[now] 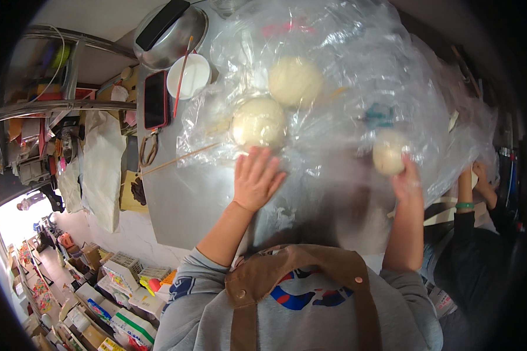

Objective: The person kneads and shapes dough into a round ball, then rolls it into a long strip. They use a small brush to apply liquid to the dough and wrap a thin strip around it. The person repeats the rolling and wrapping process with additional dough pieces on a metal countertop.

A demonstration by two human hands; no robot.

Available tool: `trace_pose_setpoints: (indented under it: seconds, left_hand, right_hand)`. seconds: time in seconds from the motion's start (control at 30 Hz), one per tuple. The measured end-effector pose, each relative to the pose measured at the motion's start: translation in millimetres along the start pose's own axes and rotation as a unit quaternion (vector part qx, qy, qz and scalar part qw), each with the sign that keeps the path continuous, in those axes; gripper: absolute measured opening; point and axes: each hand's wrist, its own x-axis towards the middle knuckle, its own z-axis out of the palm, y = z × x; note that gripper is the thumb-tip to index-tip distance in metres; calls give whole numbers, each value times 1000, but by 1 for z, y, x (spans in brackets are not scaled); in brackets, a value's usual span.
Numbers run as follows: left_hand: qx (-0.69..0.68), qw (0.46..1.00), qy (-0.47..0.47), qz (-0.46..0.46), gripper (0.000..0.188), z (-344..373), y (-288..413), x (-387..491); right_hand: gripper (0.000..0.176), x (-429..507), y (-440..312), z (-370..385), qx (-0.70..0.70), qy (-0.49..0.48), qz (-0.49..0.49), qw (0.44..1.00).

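Observation:
On the metal table (189, 202) lie two round dough balls under clear plastic sheeting (351, 52), one nearer me (259, 120) and one just behind it (295, 81). My left hand (257, 177) rests palm down with fingers spread, its fingertips at the near edge of the closer ball. Over on the right, my right hand (406, 177) grips a smaller dough ball (388, 151) from its right side; that ball looks slightly blurred. Whether a film of plastic lies between the hand and this ball, I cannot tell.
At the back left are a steel basin (175, 39), a white bowl (191, 77) with a red brush (182, 79) across it, and a phone (156, 100). A thin wooden stick (175, 159) pokes over the left edge. A co-worker's hands (478, 175) are at the far right.

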Motion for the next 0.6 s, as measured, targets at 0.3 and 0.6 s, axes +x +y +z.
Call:
trace_pose_setpoints:
  seconds: [0.3, 0.6]
  left_hand:
    - [-65, 978, -198, -3, 47, -12, -2, -3]
    - [-86, 938, -287, -175, 55, 5, 45, 39]
  right_hand:
    - [86, -160, 56, -29, 268, -256, 136, 919]
    - [92, -190, 56, 22, 345, -228, 153, 898]
